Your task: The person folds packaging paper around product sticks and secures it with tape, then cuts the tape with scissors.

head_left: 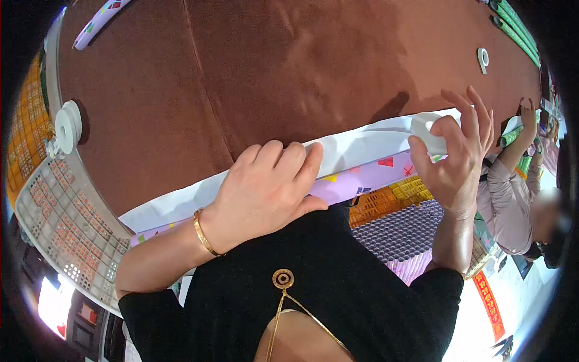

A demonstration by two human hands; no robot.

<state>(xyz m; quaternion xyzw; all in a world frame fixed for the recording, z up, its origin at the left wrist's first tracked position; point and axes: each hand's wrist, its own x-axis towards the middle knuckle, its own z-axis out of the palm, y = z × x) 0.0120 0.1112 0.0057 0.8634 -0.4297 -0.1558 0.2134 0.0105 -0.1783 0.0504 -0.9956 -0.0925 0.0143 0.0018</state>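
A long lilac roll with coloured shapes [368,176] and a white edge [362,145] lies along the near edge of the brown table. My left hand [265,190] rests on top of it near its middle, its fingers bent over the paper and its thumb on the lilac side. At the right part of the roll, my right hand [455,151] holds a roll of white tape [429,131] between thumb and index finger, with the other fingers spread upward. The tape is over the white edge.
Brown table [289,72]; another lilac roll [99,24] at its far left; white spool [68,127] at the left edge; second tape roll [483,58] at right; green rolls [515,30] at far right. A co-worker [506,205] is at the right. Plastic crates [66,217] stand at left.
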